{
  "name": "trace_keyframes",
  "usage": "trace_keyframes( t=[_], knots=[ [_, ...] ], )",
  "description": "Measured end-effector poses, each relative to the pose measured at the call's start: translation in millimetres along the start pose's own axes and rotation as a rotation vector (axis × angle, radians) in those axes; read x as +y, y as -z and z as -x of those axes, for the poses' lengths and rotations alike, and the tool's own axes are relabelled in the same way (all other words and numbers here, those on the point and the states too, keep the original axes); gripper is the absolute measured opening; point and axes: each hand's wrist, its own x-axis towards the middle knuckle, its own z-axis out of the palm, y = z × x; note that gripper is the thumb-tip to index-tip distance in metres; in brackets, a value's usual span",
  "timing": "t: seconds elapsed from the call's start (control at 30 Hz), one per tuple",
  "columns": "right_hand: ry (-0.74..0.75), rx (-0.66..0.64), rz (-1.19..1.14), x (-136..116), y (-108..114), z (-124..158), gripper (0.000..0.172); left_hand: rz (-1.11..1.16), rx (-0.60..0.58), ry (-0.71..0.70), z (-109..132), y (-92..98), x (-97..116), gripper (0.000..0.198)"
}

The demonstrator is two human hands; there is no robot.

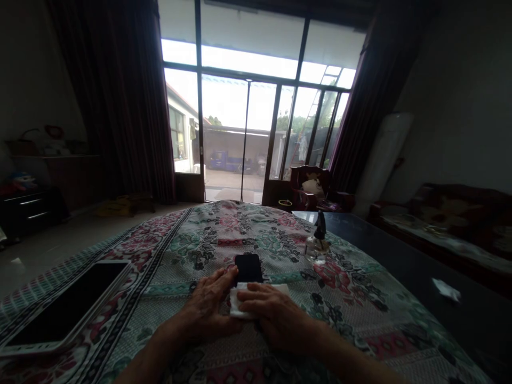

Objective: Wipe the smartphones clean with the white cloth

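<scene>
Smartphone (248, 268) lies flat on a floral cover (344, 309), seen through the head camera I am monitoring from afar. Its long axis runs straight away from the wearer, and its near end meets a folded white wipe (239, 305).

Left hand (208, 306) is the nearer of the two, just left of the phone with its fingers extended, the left fingertips (229, 273) at or touching the phone's near left edge. Right hand (278, 317) lies flat across the wipe, just short of the phone on the wearer's side, its fingers (256, 292) straight and pointing toward the left hand. Neither hand closes round the phone; as far as I can tell, both rest open on or beside the wipe, with no grip showing.

Right of the phone, a small glass pump bottle (318, 246) with a black nozzle stands upright, well apart from the fingers. Farther right, past the cover's edge, a dark tabletop (400, 256) holds a crumpled white tissue (446, 289). Left of the phone, a large black-screened tablet (66, 304) in a white frame lies on the cover, well apart. Beyond the phone's far end, the patterned cover runs on toward a glazed door (244, 133).
</scene>
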Motion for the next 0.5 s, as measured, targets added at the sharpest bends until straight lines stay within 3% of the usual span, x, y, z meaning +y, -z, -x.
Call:
trace_keyframes(
  t=[0.17, 0.33, 0.5],
  knots=[
    [-0.008, -0.052, 0.018, 4, 8, 2, 0.046, -0.011, -0.020, 0.016, 0, 1.1, 1, 0.100],
    [-0.028, 0.016, 0.016, 21, 21, 12, 0.044, 0.004, 0.001, -0.019, 0, -0.7, -2, 0.099],
    [-0.009, -0.022, 0.058, 11, 14, 7, 0.047, -0.010, 0.061, -0.011, -3, -9.5, -5, 0.096]
  ],
)
